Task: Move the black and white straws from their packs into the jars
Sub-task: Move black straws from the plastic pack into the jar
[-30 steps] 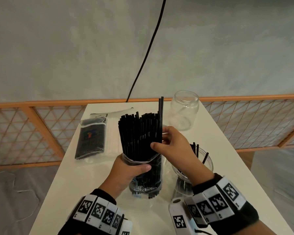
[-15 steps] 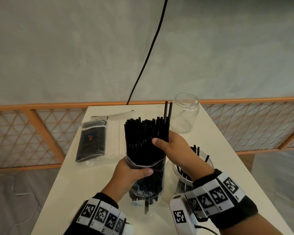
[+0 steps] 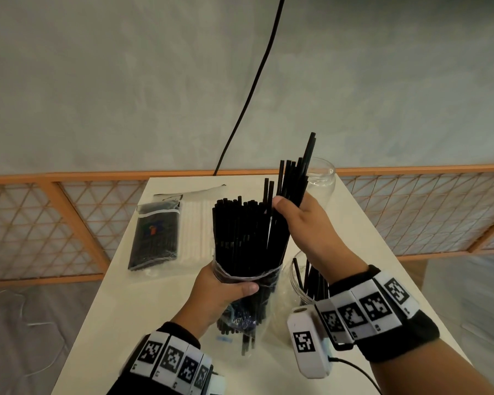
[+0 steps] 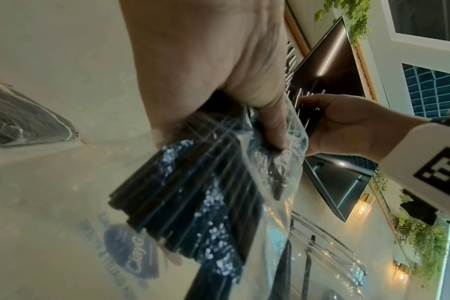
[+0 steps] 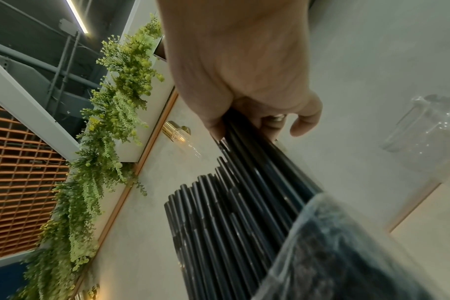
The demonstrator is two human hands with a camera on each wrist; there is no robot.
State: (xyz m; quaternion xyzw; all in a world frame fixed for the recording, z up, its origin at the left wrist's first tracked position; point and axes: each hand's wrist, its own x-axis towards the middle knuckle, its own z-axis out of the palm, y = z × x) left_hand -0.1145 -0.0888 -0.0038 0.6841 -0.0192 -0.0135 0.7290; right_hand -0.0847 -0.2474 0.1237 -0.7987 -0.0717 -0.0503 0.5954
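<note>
The right hand (image 3: pixel 305 223) has pulled a small bunch of black straws (image 3: pixel 295 178) up and out of the pack (image 3: pixel 248 280), tilting them right.

A white bench (image 3: pixel 154 295) is seen. At its far left a sealed pack of black straws (image 3: pixel 154 238) is laid flat, with a pack of white straws (image 3: pixel 196 229) touching it on the right. An empty glass jar (image 3: pixel 321 181) is stood at the far right corner, and a jar holding black straws (image 3: pixel 295 277) is placed nearer on the right.

left hand (image 3: pixel 223 292) holds straw pack (image 3: pixel 246 269); right hand (image 3: pixel 305 223) pinches black straws (image 3: pixel 294 178).
</note>
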